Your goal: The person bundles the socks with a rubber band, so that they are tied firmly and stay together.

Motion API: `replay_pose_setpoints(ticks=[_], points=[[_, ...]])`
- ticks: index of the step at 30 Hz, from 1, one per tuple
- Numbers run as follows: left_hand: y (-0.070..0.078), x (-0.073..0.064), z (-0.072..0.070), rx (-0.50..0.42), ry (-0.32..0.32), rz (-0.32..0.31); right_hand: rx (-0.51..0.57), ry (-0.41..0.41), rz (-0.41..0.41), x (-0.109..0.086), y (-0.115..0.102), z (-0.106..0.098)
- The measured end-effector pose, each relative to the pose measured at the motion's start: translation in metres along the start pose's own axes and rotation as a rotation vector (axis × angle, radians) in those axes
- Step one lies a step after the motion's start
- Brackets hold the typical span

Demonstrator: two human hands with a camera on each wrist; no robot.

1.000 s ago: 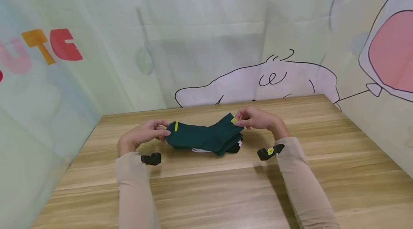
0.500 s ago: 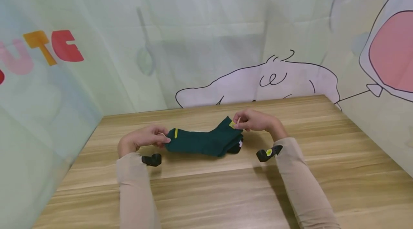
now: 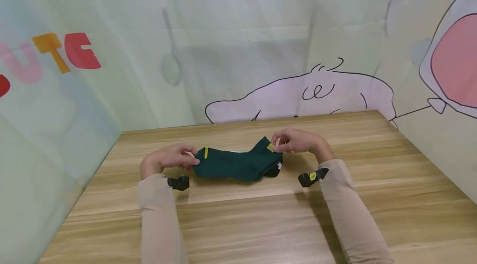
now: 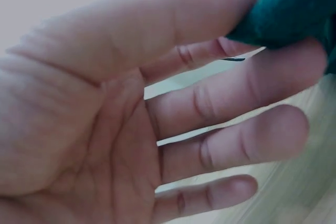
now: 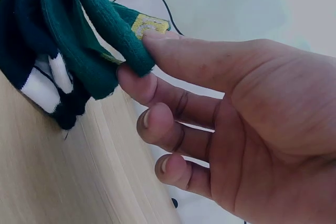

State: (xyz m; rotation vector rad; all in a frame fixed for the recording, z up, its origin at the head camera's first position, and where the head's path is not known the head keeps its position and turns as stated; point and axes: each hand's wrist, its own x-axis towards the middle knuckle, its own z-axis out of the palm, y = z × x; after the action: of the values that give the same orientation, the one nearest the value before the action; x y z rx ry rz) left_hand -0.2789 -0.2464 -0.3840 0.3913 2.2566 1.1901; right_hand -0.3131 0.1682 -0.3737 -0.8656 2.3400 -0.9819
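Note:
A dark green sock (image 3: 227, 164) with a yellow stripe near its toe lies across a small pile of socks. Its toe end is pinched between thumb and fingers of my left hand (image 3: 171, 159). My right hand (image 3: 298, 140) pinches the cuff, beside a yellow woven patch (image 5: 149, 24). Below, the right wrist view shows another green sock (image 5: 68, 51) and black socks with white parts (image 5: 39, 90). In the left wrist view, green cloth (image 4: 283, 14) sits between thumb and fingertips, while the other fingers stretch out free of it.
The pile is on a wood-grain table (image 3: 238, 222), toward its back edge. Behind and at both sides hangs a printed cloth backdrop (image 3: 238, 49). A black wrist camera (image 3: 179, 183) sticks out from the left sleeve, and another camera (image 3: 311, 177) from the right.
Both hands have lowered the green sock slightly toward the pile, its toe end most. It now covers more of the socks beneath. Both hands keep their pinch.

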Motion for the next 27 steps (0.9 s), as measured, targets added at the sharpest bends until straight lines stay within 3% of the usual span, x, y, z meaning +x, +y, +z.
replay_pose_setpoints(ticks=[17,27], points=[[0.0005,0.0051,0.0035,0.000,-0.011,-0.015,0.002,-0.015,0.018,0.0016,0.0068,0.0021],[0.0005,0.0085,0.0042,0.009,-0.009,-0.039,-0.071,0.002,0.060,0.0043,0.0057,0.0045]])
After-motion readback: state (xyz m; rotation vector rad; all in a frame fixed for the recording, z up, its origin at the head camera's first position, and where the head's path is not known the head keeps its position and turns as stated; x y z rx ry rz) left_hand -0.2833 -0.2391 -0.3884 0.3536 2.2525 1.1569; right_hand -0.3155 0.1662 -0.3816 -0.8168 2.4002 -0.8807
